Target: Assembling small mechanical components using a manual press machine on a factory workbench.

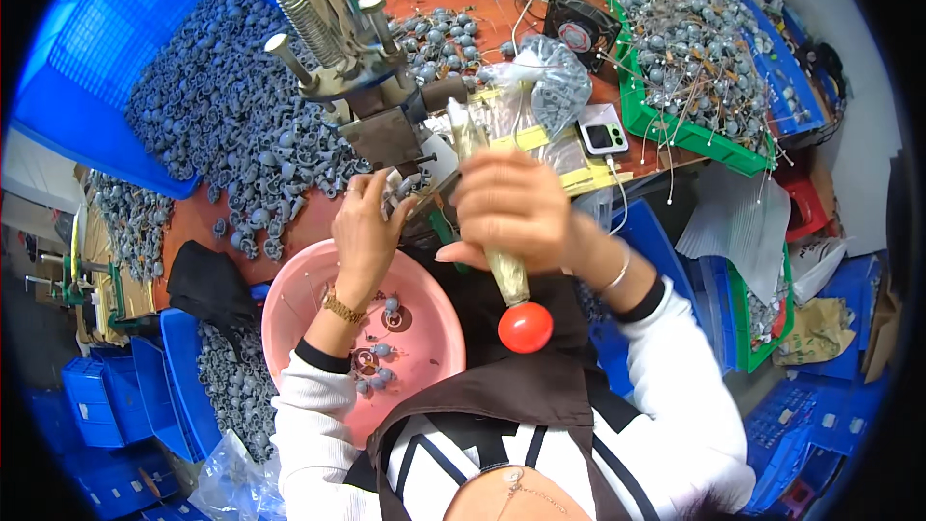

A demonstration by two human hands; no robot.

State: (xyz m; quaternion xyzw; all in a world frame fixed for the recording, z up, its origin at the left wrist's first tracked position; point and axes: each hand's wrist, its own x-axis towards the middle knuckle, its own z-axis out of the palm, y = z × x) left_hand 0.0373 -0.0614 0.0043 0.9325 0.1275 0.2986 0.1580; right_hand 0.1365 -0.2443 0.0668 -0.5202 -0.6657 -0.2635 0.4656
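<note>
Right hand [511, 203] grips press [357, 77] lever [508, 280]

Its fingers clamp the taped lever, red knob [526, 327] below. At the press block [384, 142], the left hand's [367, 232] fingers sit beside heaped grey parts [275, 140]; whether they pinch anything, I cannot tell.

There were two bare hands [363, 227] [513, 205], one straight tape-wrapped lever [508, 277], one shiny red ball knob [526, 328], one coiled metal spring [307, 21], one round pink plastic basin [431, 328] holding at least four grey rounded plastic parts [383, 349], one square black fan [583, 27] and two green plastic trays [696, 147] [790, 314].
</note>
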